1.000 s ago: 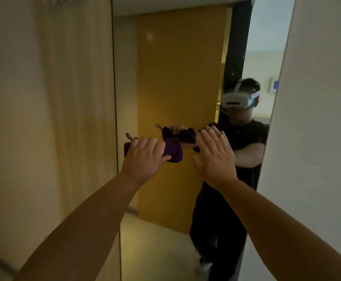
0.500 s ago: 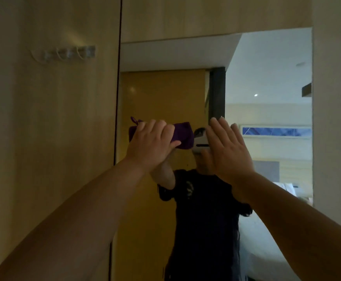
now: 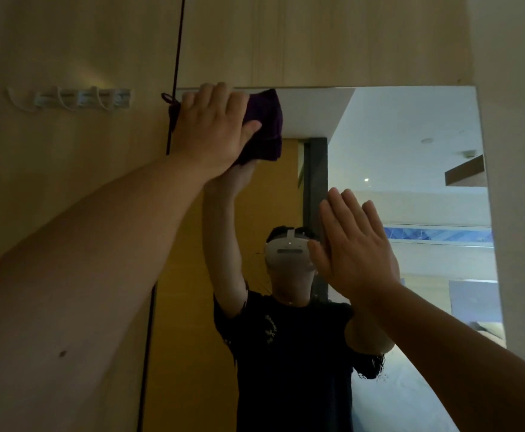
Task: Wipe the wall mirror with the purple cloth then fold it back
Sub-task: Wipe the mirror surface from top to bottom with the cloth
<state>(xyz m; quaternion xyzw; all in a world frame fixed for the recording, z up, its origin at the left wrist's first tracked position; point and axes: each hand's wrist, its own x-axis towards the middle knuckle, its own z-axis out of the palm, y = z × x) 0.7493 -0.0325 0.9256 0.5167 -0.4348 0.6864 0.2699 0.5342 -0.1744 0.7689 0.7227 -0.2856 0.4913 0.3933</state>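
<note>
The tall wall mirror (image 3: pixel 411 145) fills the right half of the view, set between wooden panels. My left hand (image 3: pixel 211 129) presses the folded purple cloth (image 3: pixel 266 126) flat against the mirror's top left corner, just under its upper edge. A small loop of the cloth sticks out to the left of my hand. My right hand (image 3: pixel 353 244) is held up lower and to the right, fingers together and straight, palm toward the glass. Whether it touches the glass I cannot tell. The mirror reflects a person with both arms raised.
A row of white wall hooks (image 3: pixel 80 98) is fixed to the wooden panel (image 3: pixel 68 166) left of the mirror. More wood panelling (image 3: pixel 317 39) runs above the mirror, and a pale wall (image 3: pixel 520 182) borders its right side.
My left hand has carried the cloth up from mid-mirror height to the mirror's top left corner. The view has tilted upward. My right hand stayed raised and flat, lower on the glass.
</note>
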